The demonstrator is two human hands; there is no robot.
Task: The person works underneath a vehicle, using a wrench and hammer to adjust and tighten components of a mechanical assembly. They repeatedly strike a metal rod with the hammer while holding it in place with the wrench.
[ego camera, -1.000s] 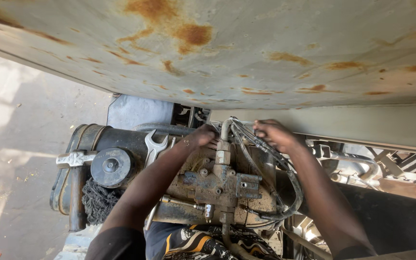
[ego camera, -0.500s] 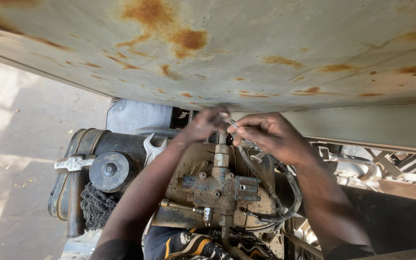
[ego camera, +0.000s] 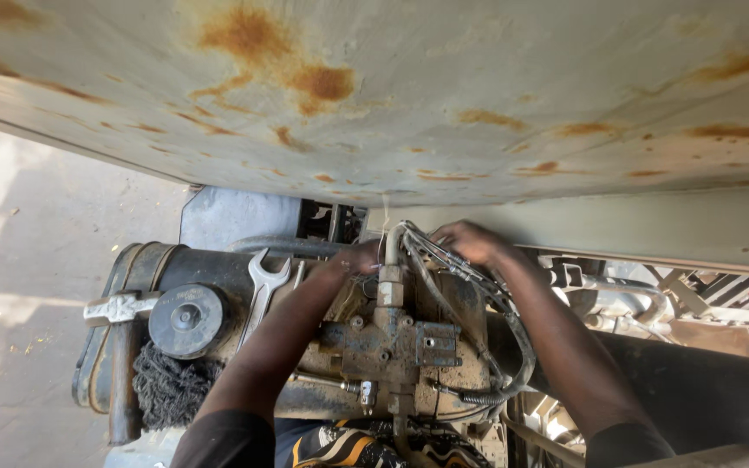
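Note:
A greasy metal valve block (ego camera: 392, 347) with a vertical pipe fitting (ego camera: 389, 282) sits in the middle of a vehicle's machinery. My left hand (ego camera: 353, 258) rests against the left side of the fitting at the top of the block, fingers curled. My right hand (ego camera: 468, 241) is at the top of a bundle of grey cables (ego camera: 478, 303) that loops down the block's right side; what it grips is hidden. Both forearms reach up from the bottom of the head view.
A rusty pale metal panel (ego camera: 409, 95) overhangs the whole top. An open-ended spanner (ego camera: 262, 290) lies on a black tank (ego camera: 145, 295) with a round cap (ego camera: 185, 319). A dark rag (ego camera: 166, 386) hangs lower left. Concrete ground (ego camera: 19, 286) lies left.
The hands, close together above the fitting half a second ago, have moved apart: the left dropped beside the fitting, the right shifted right to the cable bundle.

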